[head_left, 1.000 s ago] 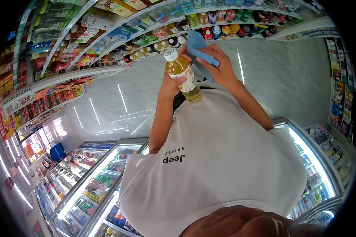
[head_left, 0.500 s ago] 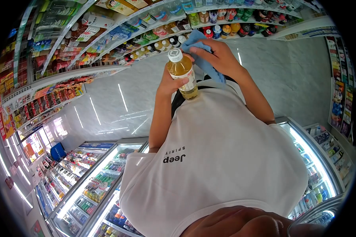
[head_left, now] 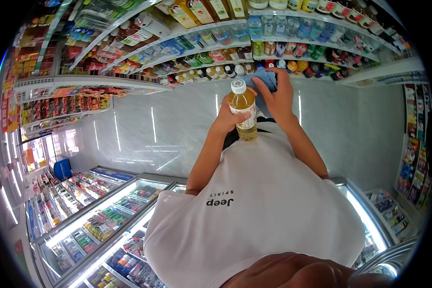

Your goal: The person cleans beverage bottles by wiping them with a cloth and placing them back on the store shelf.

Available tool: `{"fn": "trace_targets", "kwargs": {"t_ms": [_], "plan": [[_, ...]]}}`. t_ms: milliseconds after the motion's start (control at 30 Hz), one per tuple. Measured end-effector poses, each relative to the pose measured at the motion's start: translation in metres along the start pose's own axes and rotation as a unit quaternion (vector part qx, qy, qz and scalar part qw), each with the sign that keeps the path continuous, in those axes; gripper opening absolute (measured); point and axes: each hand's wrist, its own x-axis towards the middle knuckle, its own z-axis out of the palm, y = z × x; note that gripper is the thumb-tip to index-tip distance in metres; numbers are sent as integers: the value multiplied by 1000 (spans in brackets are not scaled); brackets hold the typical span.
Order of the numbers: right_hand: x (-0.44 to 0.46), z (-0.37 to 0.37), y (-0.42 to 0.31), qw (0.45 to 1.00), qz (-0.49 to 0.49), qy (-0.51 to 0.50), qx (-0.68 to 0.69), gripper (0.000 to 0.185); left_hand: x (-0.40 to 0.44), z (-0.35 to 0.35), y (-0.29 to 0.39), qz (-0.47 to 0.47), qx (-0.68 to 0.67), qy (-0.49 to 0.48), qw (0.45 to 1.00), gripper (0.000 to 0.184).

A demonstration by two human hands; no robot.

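Observation:
My left hand (head_left: 224,118) is wrapped round a bottle (head_left: 245,102) of pale yellow drink, with its thumb across the white label. The bottle has a white cap and stands nearly upright in front of my shirt. To the right of it, my right hand (head_left: 281,96) grips a blue cloth (head_left: 262,104), which bunches under the fingers and hangs down beside the bottle. Part of the cloth lies behind the bottle's upper side; whether it touches the bottle I cannot tell.
Shelves of drink bottles (head_left: 278,26) stand ahead. At the left is a rack of packaged goods (head_left: 65,105). Behind me are lit glass-fronted coolers (head_left: 105,221), and another rack (head_left: 413,144) stands at the far right. The grey floor (head_left: 177,120) reflects strip lights.
The bottle and both hands now appear further right and lower in view, as the shelves shift too. The cloth is more bunched in my right hand, and its hanging end looks shorter.

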Motion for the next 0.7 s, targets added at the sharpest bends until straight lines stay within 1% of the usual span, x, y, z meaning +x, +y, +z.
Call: {"fn": "trace_targets", "kwargs": {"t_ms": [67, 100, 133, 167, 200, 300, 400, 433, 533, 567, 667, 700], "plan": [[6, -3, -3, 991, -85, 65, -83, 39, -2, -3, 0, 0, -11, 1, 1000, 64], [7, 0, -3, 990, -95, 68, -73, 35, -2, -6, -1, 0, -12, -11, 1000, 66], [2, 6, 5, 999, -25, 38, 16, 35, -3, -12, -5, 1, -13, -13, 1000, 73], [-8, 14, 17, 994, 46, 7, 102, 36, -3, -19, -12, 1, -14, -16, 1000, 80], [-11, 19, 24, 975, 116, -22, 186, 36, -1, -20, -12, 0, -16, -22, 1000, 87], [-11, 18, 43, 955, 217, -61, 194, 30, 1, -15, -12, -15, -89, -15, 996, 76], [-8, 13, 56, 912, 295, 28, 284, 30, 6, 12, 12, -4, -138, 6, 990, 64], [-6, 8, 60, 904, 316, 38, 285, 32, 6, 5, 7, 4, -143, 14, 990, 64], [-1, -9, 47, 914, 289, 26, 283, 32, 6, -22, -11, -39, -194, 73, 977, 68], [-2, -12, 38, 923, 270, 5, 272, 30, 9, -24, -15, -23, -215, 51, 975, 60], [-12, 7, 8, 965, 114, -63, 226, 27, 15, -3, 1, -77, -206, 211, 953, 52], [-16, 10, 0, 963, 97, -92, 233, 26, 21, 11, 12, -68, -233, 218, 945, 57]]}}
